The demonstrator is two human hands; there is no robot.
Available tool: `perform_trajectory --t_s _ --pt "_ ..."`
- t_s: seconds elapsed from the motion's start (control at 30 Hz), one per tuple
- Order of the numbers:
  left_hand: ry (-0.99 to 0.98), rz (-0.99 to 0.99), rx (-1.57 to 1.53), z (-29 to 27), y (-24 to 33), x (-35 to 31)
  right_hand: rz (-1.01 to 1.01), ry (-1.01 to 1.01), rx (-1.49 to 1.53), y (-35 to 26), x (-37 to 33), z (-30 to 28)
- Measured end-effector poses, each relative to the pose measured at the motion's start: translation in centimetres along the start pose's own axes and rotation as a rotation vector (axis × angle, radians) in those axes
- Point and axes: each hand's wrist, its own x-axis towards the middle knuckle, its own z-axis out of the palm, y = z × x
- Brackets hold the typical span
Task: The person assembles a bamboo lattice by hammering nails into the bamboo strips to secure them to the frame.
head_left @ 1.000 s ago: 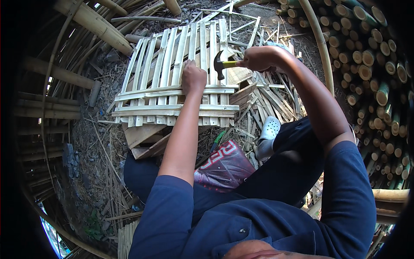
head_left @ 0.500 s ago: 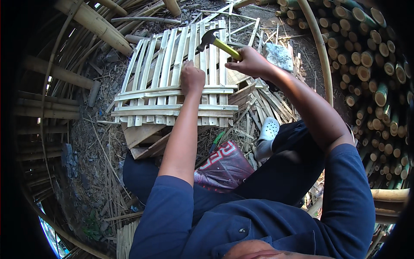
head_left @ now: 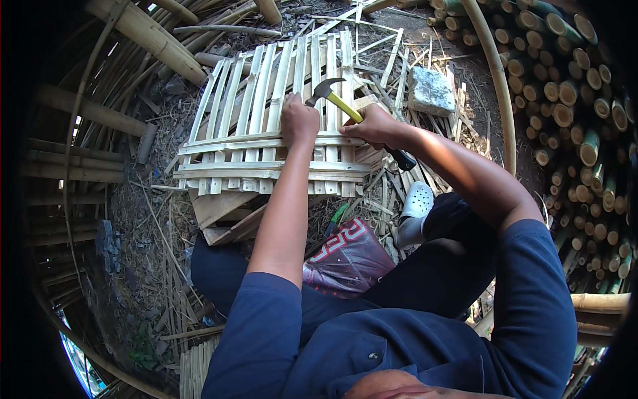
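A claw hammer [head_left: 344, 106] with a yellow-and-black handle is gripped in my right hand [head_left: 377, 126]. Its dark head sits close beside the fingertips of my left hand [head_left: 300, 123]. The left fingers are curled together over the slats, and whatever they pinch is too small or hidden to make out. Under both hands lies a panel of pale bamboo slats [head_left: 256, 100], with lengthwise strips crossed by several strips [head_left: 226, 167] along the near edge. Wooden boards [head_left: 216, 207] prop the panel from below.
A pale stone block [head_left: 430, 91] lies right of the panel among bamboo scraps. Cut bamboo poles [head_left: 565, 93] are stacked at the right, behind an upright bent pole [head_left: 495, 73]. Bamboo poles [head_left: 93, 110] line the left. A printed dark red sack [head_left: 349, 263] lies between my legs.
My right hand has swung the hammer down and toward me, bringing its head next to my left hand. The left hand stays at nearly the same spot on the slats.
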Motion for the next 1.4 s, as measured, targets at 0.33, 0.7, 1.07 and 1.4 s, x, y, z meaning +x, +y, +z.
perform_trajectory --t_s 0.33,0.7,1.07,1.4 --pt "0.029 0.049 0.009 0.4 -0.5 0.1 -0.058 -0.031 0.068 0.1 -0.7 -0.2" --pt "0.041 0.078 -0.002 0.6 -0.7 0.3 -0.092 -0.041 0.214 1.0 -0.5 0.1" --pt "0.050 0.069 -0.013 0.7 -1.0 0.2 -0.193 0.295 -0.444 -0.3 -0.5 0.2" --pt "0.051 0.077 0.001 0.6 -0.9 0.1 -0.311 0.359 -0.528 1.4 0.3 1.6"
